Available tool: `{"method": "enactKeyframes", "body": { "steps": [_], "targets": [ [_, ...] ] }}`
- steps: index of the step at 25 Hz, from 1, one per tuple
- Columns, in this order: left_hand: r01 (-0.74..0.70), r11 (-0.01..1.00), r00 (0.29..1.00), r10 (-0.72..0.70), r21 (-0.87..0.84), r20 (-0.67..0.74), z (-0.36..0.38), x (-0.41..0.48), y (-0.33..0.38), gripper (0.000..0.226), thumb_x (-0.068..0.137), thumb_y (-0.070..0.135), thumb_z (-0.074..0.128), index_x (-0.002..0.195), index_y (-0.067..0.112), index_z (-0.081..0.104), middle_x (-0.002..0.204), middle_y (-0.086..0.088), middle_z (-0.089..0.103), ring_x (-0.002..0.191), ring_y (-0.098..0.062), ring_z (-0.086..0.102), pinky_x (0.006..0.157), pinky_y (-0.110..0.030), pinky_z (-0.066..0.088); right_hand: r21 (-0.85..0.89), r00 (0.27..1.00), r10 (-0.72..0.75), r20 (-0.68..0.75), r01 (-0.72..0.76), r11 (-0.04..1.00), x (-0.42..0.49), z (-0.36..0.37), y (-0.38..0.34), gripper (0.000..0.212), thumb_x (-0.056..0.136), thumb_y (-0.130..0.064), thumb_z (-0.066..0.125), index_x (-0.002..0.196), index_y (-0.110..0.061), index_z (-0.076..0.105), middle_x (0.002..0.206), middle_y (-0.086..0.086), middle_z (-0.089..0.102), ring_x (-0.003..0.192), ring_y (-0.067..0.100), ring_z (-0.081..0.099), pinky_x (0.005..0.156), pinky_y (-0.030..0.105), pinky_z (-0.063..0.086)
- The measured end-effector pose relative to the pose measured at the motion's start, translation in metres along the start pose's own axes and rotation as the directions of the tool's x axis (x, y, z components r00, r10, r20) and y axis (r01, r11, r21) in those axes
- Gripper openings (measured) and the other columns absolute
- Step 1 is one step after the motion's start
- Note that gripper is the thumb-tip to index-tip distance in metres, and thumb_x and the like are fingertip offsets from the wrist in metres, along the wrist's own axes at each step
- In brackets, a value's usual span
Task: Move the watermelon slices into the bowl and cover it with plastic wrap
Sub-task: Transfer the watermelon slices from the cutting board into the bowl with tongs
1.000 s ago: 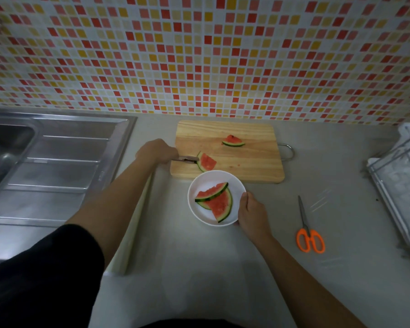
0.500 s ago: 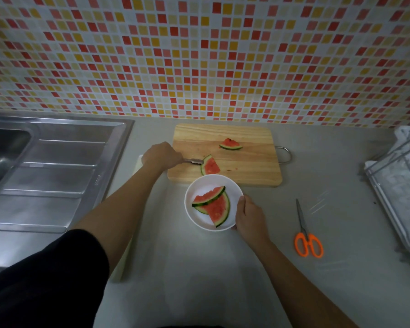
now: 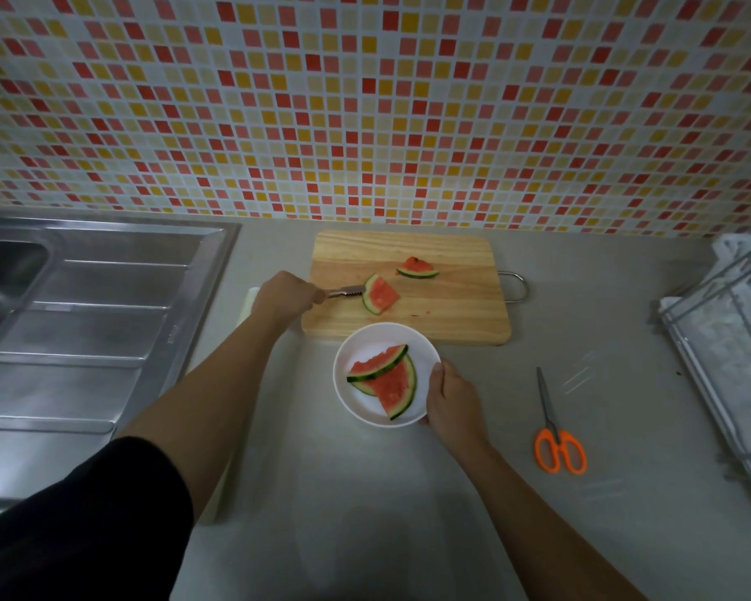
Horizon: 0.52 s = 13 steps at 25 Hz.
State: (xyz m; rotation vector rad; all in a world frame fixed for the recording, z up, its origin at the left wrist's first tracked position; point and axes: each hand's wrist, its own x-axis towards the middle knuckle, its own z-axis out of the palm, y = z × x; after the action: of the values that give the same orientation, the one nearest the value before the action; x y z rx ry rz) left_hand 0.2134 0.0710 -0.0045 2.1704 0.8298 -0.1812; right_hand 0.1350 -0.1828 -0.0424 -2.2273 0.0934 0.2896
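1. A person stood at a grey kitchen counter (image 3: 582,323), seen from above by a camera worn on the head, with a wall of red, orange and yellow mosaic tiles (image 3: 365,101) behind it.
2. The left hand (image 3: 285,294) was closed around a pair of metal tongs (image 3: 343,291), whose serrated tips pinched a watermelon slice (image 3: 380,294) at its green rind, over the wooden cutting board (image 3: 452,314).
3. A second slice (image 3: 417,268) lay flat on the board, a little farther back and to the right, apart from the first.
4. A white bowl (image 3: 356,401) sat on the counter just in front of the board, holding two slices (image 3: 386,379) that overlapped each other.
5. The right hand (image 3: 452,396) gripped the bowl's right rim, thumb on the edge and fingers curled under the side.
6. Orange-handled scissors (image 3: 558,431) lay closed on the counter to the right of the bowl, well apart from it.
7. A steel sink and drainboard (image 3: 83,318) filled the left side; a wire dish rack (image 3: 729,353) stood at the far right.
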Motion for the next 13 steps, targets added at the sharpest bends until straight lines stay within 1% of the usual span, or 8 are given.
{"method": "enactKeyframes", "body": {
  "steps": [2,3,6,7,9,10,12,13],
  "targets": [
    [-0.006,0.998,1.000,0.006,-0.055,0.007,-0.004,-0.001,0.002,0.019,0.072,0.025,0.074,0.070,0.008,0.067,0.073,-0.005,0.066,0.076,-0.021,0.058,0.065,-0.028,0.041,-0.001,1.000,-0.010,-0.014,0.010,1.000,0.000,0.000,0.000,0.037,0.101,-0.028,0.029,0.100,-0.007,0.058,0.082,0.015,0.066,0.068,0.028,0.067,0.061,0.043,0.059],
    [-0.018,0.994,1.000,0.020,-0.106,0.015,-0.006,-0.002,0.004,0.019,0.072,0.024,0.075,0.070,0.007,0.069,0.069,-0.003,0.064,0.075,-0.020,0.057,0.065,-0.027,0.041,-0.003,1.000,-0.016,-0.018,0.015,1.000,0.000,0.001,0.001,0.037,0.101,-0.028,0.029,0.101,-0.006,0.058,0.082,0.014,0.066,0.068,0.028,0.067,0.062,0.045,0.059],
    [-0.100,0.975,0.990,0.117,-0.196,0.081,-0.021,-0.014,0.011,0.020,0.072,0.026,0.077,0.075,0.007,0.074,0.071,-0.003,0.064,0.073,-0.016,0.055,0.075,-0.029,0.038,0.009,1.000,-0.019,-0.016,0.019,1.000,0.000,0.000,0.000,0.038,0.101,-0.028,0.028,0.102,-0.006,0.059,0.077,0.009,0.063,0.060,0.021,0.064,0.056,0.038,0.059],
    [-0.129,0.974,0.979,0.155,-0.184,0.133,-0.026,-0.020,0.012,0.016,0.071,0.026,0.077,0.073,0.010,0.075,0.074,-0.004,0.065,0.075,-0.015,0.056,0.076,-0.029,0.039,0.016,1.000,-0.016,-0.017,0.016,1.000,0.001,0.000,-0.001,0.037,0.101,-0.028,0.028,0.102,-0.006,0.059,0.078,0.010,0.064,0.063,0.024,0.065,0.058,0.040,0.059],
    [-0.202,0.974,0.941,0.223,-0.106,0.256,-0.035,-0.033,0.010,0.007,0.071,0.025,0.076,0.067,0.019,0.078,0.075,-0.004,0.069,0.078,-0.016,0.059,0.075,-0.026,0.043,0.026,1.000,-0.013,-0.028,0.014,1.000,0.001,0.001,-0.001,0.037,0.100,-0.028,0.028,0.101,-0.006,0.058,0.084,0.017,0.067,0.074,0.033,0.067,0.068,0.049,0.057],
    [-0.254,0.967,0.916,0.251,-0.033,0.312,-0.036,-0.040,0.008,0.006,0.072,0.025,0.075,0.067,0.023,0.078,0.076,-0.001,0.071,0.079,-0.016,0.061,0.074,-0.025,0.044,0.026,0.999,-0.015,-0.036,0.015,1.000,0.001,0.002,-0.001,0.037,0.100,-0.028,0.029,0.099,-0.006,0.058,0.087,0.020,0.067,0.078,0.037,0.066,0.072,0.050,0.055],
    [-0.391,0.898,0.876,0.297,0.202,0.379,-0.029,-0.056,0.003,0.008,0.076,0.031,0.071,0.075,0.028,0.078,0.081,0.007,0.072,0.085,-0.013,0.063,0.071,-0.022,0.045,0.011,0.999,-0.010,-0.048,0.010,1.000,0.000,0.002,0.001,0.037,0.100,-0.027,0.029,0.098,-0.005,0.059,0.090,0.022,0.067,0.083,0.038,0.065,0.075,0.045,0.054],
    [-0.463,0.822,0.863,0.334,0.331,0.379,-0.022,-0.063,0.002,0.012,0.078,0.037,0.069,0.082,0.030,0.078,0.085,0.009,0.070,0.089,-0.013,0.063,0.074,-0.024,0.046,0.004,0.999,-0.008,-0.051,0.008,1.000,0.000,0.003,0.001,0.037,0.101,-0.027,0.029,0.098,-0.005,0.059,0.091,0.022,0.068,0.084,0.038,0.065,0.074,0.041,0.053]
  ]
}}
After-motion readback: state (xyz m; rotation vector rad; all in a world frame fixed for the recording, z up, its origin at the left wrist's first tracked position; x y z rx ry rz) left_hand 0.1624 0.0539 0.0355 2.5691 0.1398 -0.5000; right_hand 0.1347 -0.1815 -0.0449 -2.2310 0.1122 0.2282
